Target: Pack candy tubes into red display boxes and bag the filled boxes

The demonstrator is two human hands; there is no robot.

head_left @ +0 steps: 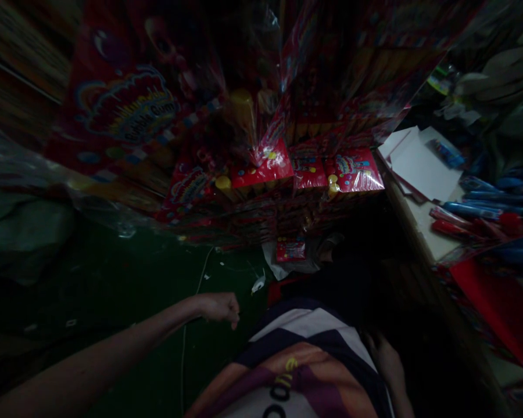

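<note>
The left hand (220,306) hangs loosely curled and empty above the dark green floor (113,290), the right hand (386,360) rests flat and empty against dark cloth, below red plastic-wrapped bubble gum boxes (314,168).

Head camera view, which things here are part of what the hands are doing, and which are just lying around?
In hand:
left hand, fisted, near thin white cord
right hand, resting on striped shirt

Lying about:
bubble gum packs
white cards
blue tubes

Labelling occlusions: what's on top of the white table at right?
On the white table: a stack of white sheets, blue tubes, red tubes and a red sheet. The far edge is hidden by clutter and darkness.
</note>
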